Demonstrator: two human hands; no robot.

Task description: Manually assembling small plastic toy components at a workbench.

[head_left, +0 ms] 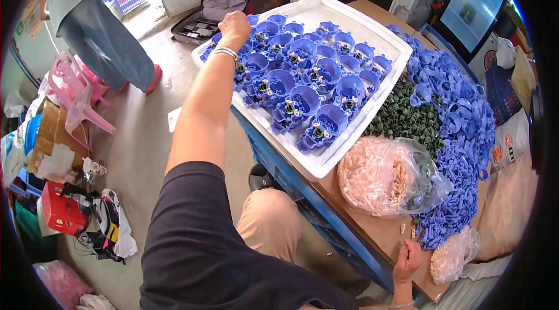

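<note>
My left hand (pixel 234 27) reaches to the far left corner of the white tray (pixel 317 173), fingers curled downward among the blue plastic parts there. What it grips is hidden under the fingers. The tray holds many blue cup-shaped parts (pixel 303 48), each with small dark green and cream pieces on it. My right hand (pixel 407 260) is curled at the table's near edge, thumb and fingers drawn together; anything inside is too small to make out. Just beyond it lie a few small cream pieces (pixel 402 228).
On the brown table (pixel 361 228) stand an open clear bag of cream pieces (pixel 372 176), a dark green heap (pixel 407 113), blue parts (pixel 466 118) and a smaller bag (pixel 454 254). An open suitcase (pixel 215 7), pink chair (pixel 75 94) and another person (pixel 99 30) are beyond.
</note>
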